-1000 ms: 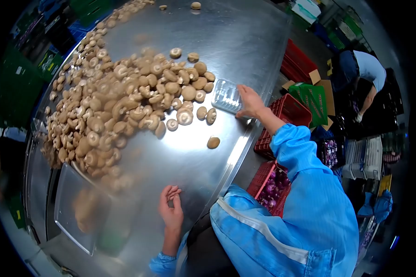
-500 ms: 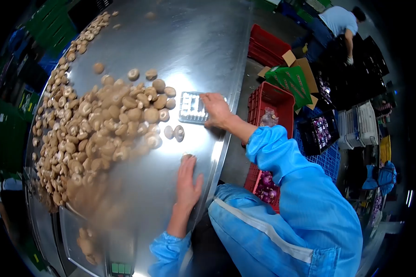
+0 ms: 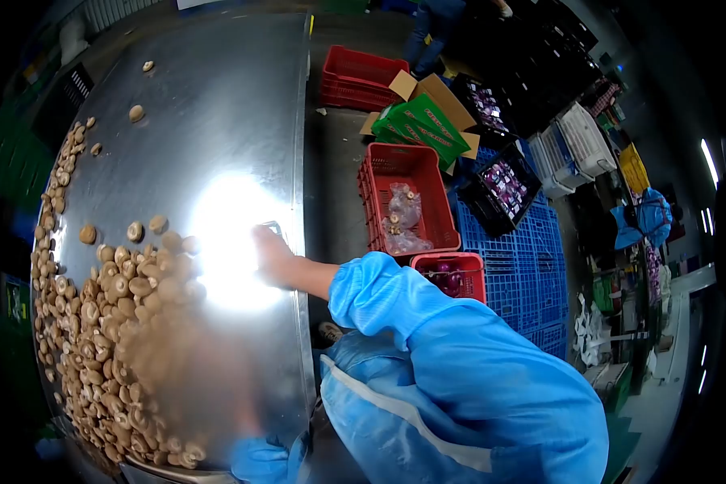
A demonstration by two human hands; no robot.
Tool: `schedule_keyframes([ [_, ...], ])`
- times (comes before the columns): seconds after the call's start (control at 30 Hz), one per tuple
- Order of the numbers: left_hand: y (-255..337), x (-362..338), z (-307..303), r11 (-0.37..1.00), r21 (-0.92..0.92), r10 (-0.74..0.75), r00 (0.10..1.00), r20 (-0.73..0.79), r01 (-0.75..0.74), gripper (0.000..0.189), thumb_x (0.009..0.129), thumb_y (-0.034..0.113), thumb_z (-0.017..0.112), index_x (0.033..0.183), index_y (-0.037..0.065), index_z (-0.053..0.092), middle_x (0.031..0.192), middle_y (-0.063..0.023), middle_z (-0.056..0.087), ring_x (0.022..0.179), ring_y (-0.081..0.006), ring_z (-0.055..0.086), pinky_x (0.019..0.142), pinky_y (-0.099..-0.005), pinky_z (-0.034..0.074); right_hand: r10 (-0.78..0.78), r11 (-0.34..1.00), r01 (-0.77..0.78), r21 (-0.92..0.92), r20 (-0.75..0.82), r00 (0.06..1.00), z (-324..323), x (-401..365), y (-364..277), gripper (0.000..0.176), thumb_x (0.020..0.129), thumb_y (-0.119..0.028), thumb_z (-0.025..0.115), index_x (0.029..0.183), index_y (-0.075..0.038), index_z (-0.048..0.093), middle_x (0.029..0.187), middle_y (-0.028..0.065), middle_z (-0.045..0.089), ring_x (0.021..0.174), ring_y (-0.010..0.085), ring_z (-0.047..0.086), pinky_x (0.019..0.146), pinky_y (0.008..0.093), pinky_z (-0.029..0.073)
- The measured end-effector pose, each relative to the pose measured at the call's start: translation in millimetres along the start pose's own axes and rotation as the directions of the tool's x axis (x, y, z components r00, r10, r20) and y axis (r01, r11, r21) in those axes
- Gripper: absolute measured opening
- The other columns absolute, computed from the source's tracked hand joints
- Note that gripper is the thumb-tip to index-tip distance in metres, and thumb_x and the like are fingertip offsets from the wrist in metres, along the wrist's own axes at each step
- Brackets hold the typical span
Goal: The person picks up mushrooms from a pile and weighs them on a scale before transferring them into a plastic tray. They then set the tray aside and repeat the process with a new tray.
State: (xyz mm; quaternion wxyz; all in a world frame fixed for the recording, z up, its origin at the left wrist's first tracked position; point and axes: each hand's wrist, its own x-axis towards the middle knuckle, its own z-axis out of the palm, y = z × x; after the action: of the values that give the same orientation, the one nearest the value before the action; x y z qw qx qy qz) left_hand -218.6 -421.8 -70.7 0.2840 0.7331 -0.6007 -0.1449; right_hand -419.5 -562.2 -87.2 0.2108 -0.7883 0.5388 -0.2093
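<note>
My right hand [image 3: 274, 260] is over the steel table near its edge, closed on a clear plastic tray [image 3: 273, 227]. Strong glare washes out most of the tray and my fingertips, so only a bit of its rim shows. My left hand [image 3: 238, 387] is low over the table beside the mushroom heap; smearing hides its fingers and anything in them. A big heap of brown-capped mushrooms [image 3: 97, 347] spreads along the left of the table [image 3: 218, 105], partly blurred on the side near my left hand.
Several loose mushrooms [image 3: 136, 113] lie farther up the table. Past its right edge stand red crates [image 3: 363, 189], one with bagged mushrooms, a green-and-brown carton [image 3: 423, 129], and a black crate of purple packs [image 3: 504, 189] on blue pallets [image 3: 524, 274]. A person's legs [image 3: 431, 32] show beyond.
The view has swung, so table and heap sit farther left and lower. My right hand stays at the tray, now under glare. My left hand has moved toward the heap and blurred.
</note>
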Motion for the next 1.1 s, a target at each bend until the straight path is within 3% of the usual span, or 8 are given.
schedule_keyframes([
  [0.27, 57, -58, -20, 0.962, -0.161, -0.191, 0.965, 0.179, 0.220, 0.063, 0.085, 0.002, 0.060, 0.143, -0.004, 0.036, 0.144, -0.0219, 0.042, 0.133, -0.0340, 0.041, 0.113, -0.0402, 0.029, -0.139, 0.987, 0.129, -0.096, -0.111, 0.984, 14, 1, 6, 0.066, 0.063, -0.005, 0.072, 0.126, 0.005, 0.053, 0.115, 0.0221, 0.054, 0.110, 0.0372, 0.051, 0.097, 0.0429, 0.044],
  [0.3, 45, -65, -12, 0.968, -0.176, -0.153, 0.978, 0.141, 0.177, 0.062, 0.085, 0.002, 0.060, 0.142, -0.003, 0.037, 0.142, -0.0215, 0.044, 0.132, -0.0337, 0.043, 0.112, -0.0399, 0.031, -0.188, 0.973, 0.168, -0.157, -0.125, 0.974, 13, -2, 7, 0.057, 0.066, -0.006, 0.071, 0.120, 0.005, 0.057, 0.113, 0.0228, 0.055, 0.109, 0.0386, 0.052, 0.094, 0.0449, 0.046],
  [0.33, 33, -74, -4, 0.973, -0.188, -0.115, 0.988, 0.102, 0.132, 0.060, 0.085, 0.002, 0.061, 0.141, -0.003, 0.039, 0.141, -0.0211, 0.046, 0.131, -0.0335, 0.044, 0.111, -0.0396, 0.033, -0.170, 0.982, 0.159, -0.105, -0.106, 0.980, 26, 2, 20, 0.056, 0.076, -0.041, 0.078, 0.107, 0.002, 0.060, 0.112, 0.0239, 0.053, 0.107, 0.0388, 0.051, 0.090, 0.0479, 0.044],
  [0.43, 1, -93, 5, 0.973, -0.226, 0.046, 0.998, -0.042, -0.055, 0.055, 0.086, 0.004, 0.062, 0.138, -0.001, 0.045, 0.136, -0.0204, 0.051, 0.129, -0.0347, 0.048, 0.109, -0.0400, 0.037, -0.346, 0.938, 0.332, -0.100, -0.248, 0.905, 28, 4, 28, 0.041, 0.068, -0.032, 0.082, 0.086, -0.002, 0.060, 0.090, 0.0202, 0.057, 0.091, 0.0384, 0.055, 0.075, 0.0479, 0.046],
  [0.5, 2, -104, -14, 0.970, -0.241, -0.025, 0.999, -0.027, 0.018, 0.056, 0.085, 0.006, 0.063, 0.137, 0.000, 0.045, 0.139, -0.0260, 0.047, 0.132, -0.0418, 0.043, 0.111, -0.0448, 0.035, -0.411, 0.902, 0.376, -0.212, -0.154, 0.899, 16, 1, 23, 0.054, 0.059, -0.015, 0.080, 0.107, 0.000, 0.059, 0.099, 0.0197, 0.057, 0.098, 0.0390, 0.054, 0.084, 0.0470, 0.046],
  [0.73, -7, -154, -51, 0.917, -0.310, -0.271, 0.962, -0.023, 0.251, 0.048, 0.083, 0.006, 0.065, 0.129, 0.001, 0.052, 0.124, -0.0227, 0.058, 0.113, -0.0375, 0.058, 0.096, -0.0414, 0.047, -0.079, 0.946, 0.128, -0.298, 0.169, 0.982, -9, 12, 9, 0.112, 0.050, -0.024, 0.093, 0.145, -0.011, 0.036, 0.144, 0.0205, 0.038, 0.136, 0.0381, 0.035, 0.113, 0.0437, 0.034],
  [0.83, -19, -174, -46, 0.928, -0.294, -0.259, 0.964, -0.068, 0.228, 0.046, 0.084, 0.006, 0.065, 0.128, 0.002, 0.052, 0.119, -0.0211, 0.063, 0.109, -0.0361, 0.062, 0.094, -0.0404, 0.050, -0.028, 0.934, 0.130, -0.333, 0.295, 0.955, -27, 20, -5, 0.111, 0.051, -0.026, 0.093, 0.145, -0.008, 0.035, 0.142, 0.0200, 0.040, 0.133, 0.0372, 0.039, 0.111, 0.0431, 0.036],
  [1.1, -14, -178, -50, 0.894, -0.349, -0.308, 0.951, -0.020, 0.282, 0.046, 0.085, 0.005, 0.065, 0.129, 0.003, 0.055, 0.121, -0.0148, 0.065, 0.109, -0.0293, 0.064, 0.095, -0.0368, 0.049, -0.108, 0.934, 0.158, -0.320, 0.170, 0.980, -12, 18, 4, 0.103, 0.048, -0.028, 0.094, 0.136, -0.005, 0.045, 0.122, 0.0177, 0.057, 0.118, 0.0354, 0.052, 0.101, 0.0426, 0.044],
])
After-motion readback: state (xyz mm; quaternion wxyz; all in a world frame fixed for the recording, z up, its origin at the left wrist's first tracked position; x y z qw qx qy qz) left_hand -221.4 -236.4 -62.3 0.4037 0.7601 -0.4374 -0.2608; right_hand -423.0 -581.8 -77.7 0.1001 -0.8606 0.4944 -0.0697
